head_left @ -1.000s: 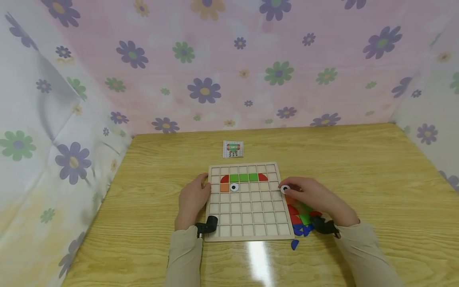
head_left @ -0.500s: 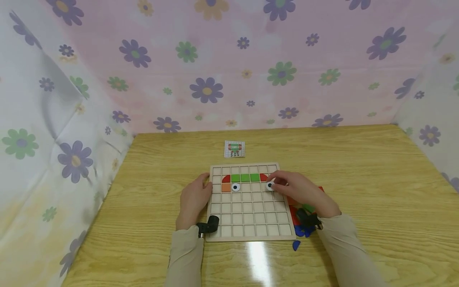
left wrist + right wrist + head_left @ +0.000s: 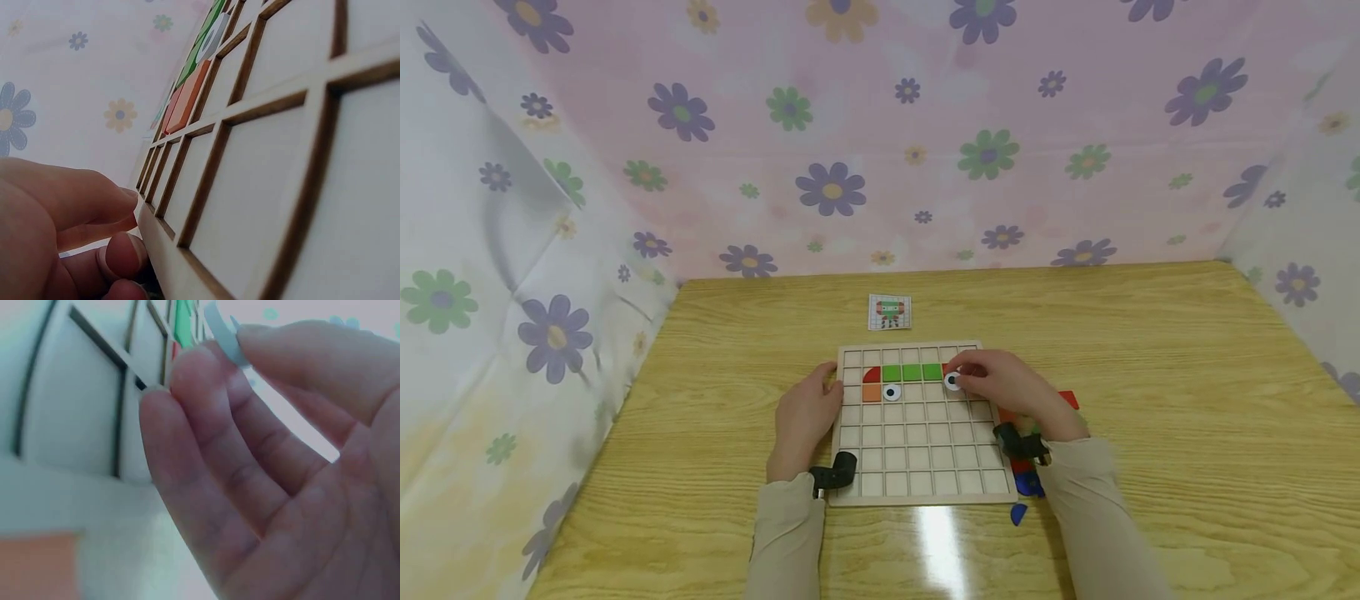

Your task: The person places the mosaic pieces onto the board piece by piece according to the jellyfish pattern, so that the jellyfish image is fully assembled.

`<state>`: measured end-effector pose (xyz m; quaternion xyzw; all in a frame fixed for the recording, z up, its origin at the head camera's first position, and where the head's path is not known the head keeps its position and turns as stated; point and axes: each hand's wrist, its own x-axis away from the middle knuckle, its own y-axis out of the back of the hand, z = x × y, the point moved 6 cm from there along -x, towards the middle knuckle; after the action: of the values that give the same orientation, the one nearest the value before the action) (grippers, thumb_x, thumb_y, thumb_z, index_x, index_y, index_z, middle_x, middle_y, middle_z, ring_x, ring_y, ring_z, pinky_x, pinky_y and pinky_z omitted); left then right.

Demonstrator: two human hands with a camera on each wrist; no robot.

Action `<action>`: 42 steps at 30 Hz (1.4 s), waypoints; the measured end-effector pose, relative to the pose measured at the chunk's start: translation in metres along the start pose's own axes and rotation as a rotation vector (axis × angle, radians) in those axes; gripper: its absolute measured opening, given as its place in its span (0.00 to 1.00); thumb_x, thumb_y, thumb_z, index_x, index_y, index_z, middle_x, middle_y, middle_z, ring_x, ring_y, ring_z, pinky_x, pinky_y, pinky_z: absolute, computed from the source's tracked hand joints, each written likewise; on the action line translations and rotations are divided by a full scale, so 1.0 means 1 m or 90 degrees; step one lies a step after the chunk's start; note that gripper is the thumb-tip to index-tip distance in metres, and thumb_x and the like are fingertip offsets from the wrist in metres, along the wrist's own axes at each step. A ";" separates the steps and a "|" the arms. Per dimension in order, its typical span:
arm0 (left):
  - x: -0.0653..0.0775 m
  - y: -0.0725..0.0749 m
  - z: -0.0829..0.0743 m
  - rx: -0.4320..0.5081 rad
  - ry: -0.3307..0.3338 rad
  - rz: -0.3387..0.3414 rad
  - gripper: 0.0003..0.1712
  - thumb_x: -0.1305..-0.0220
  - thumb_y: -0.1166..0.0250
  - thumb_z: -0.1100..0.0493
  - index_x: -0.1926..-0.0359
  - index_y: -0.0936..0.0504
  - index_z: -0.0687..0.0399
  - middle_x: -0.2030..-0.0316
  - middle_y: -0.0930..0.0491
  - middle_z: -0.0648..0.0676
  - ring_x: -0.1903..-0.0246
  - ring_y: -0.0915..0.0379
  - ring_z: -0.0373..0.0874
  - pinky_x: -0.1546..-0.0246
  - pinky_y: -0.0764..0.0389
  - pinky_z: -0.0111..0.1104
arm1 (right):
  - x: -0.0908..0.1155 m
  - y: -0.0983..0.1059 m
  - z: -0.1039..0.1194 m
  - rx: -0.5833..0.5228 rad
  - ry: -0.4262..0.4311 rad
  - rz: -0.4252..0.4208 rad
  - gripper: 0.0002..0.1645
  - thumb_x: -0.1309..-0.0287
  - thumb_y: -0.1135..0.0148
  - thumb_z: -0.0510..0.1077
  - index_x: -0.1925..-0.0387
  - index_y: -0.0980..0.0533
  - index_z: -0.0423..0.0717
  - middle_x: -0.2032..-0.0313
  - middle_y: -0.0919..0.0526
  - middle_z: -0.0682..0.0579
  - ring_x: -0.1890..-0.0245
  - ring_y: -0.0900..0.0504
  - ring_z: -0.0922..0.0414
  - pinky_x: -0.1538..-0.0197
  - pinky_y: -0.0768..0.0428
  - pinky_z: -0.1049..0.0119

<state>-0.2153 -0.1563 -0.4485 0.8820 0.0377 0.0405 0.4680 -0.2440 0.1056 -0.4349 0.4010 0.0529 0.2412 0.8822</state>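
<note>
In the head view, my right hand (image 3: pixel 1011 385) pinches a round white eye piece (image 3: pixel 952 381) with a black pupil, over the upper right of the wooden grid board (image 3: pixel 925 498). The right wrist view shows this piece (image 3: pixel 225 334) edge-on between thumb and fingertips. A red curved piece lies partly behind these fingers. Set in the board are another eye piece (image 3: pixel 891 392), an orange square (image 3: pixel 872 392), a row of green squares (image 3: pixel 912 372) and a red quarter-round piece (image 3: pixel 872 375). My left hand (image 3: pixel 805 415) rests against the board's left edge, its fingertips (image 3: pixel 128 200) touching the side.
A small printed card (image 3: pixel 890 312) with a gridded figure lies beyond the board. Loose red, orange, green and blue pieces lie along its right side, partly under my right wrist. One blue half-round piece (image 3: pixel 1018 514) sits apart near the front right corner. Flower-patterned cloth (image 3: pixel 880 167) surrounds the table.
My right hand has carried the eye piece leftward from beside the board's right edge to over the upper grid, near the red curved piece. The left hand stays at the left edge.
</note>
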 end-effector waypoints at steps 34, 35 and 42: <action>0.003 -0.001 0.003 0.001 0.008 -0.005 0.22 0.38 0.48 0.51 0.44 0.28 0.46 0.84 0.32 0.46 0.84 0.38 0.42 0.83 0.40 0.33 | -0.011 -0.026 0.021 0.099 0.016 -0.046 0.08 0.45 0.42 0.44 0.62 0.22 0.53 0.68 0.22 0.60 0.68 0.26 0.62 0.61 0.28 0.63; 0.002 -0.001 0.002 0.001 0.006 -0.006 0.22 0.38 0.48 0.50 0.44 0.28 0.46 0.84 0.32 0.46 0.84 0.38 0.42 0.83 0.40 0.33 | -0.011 -0.026 0.021 0.102 0.019 -0.049 0.07 0.45 0.42 0.43 0.62 0.22 0.53 0.68 0.22 0.59 0.67 0.26 0.62 0.61 0.28 0.62; 0.000 -0.003 0.002 -0.006 0.005 -0.005 0.22 0.38 0.49 0.50 0.43 0.28 0.47 0.83 0.32 0.47 0.85 0.39 0.42 0.84 0.41 0.33 | -0.010 -0.024 0.022 0.124 0.027 -0.060 0.07 0.46 0.41 0.43 0.64 0.21 0.52 0.68 0.25 0.57 0.69 0.28 0.60 0.64 0.29 0.63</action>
<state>-0.2156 -0.1560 -0.4524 0.8796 0.0428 0.0427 0.4719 -0.2370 0.0725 -0.4387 0.4769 0.1132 0.2016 0.8480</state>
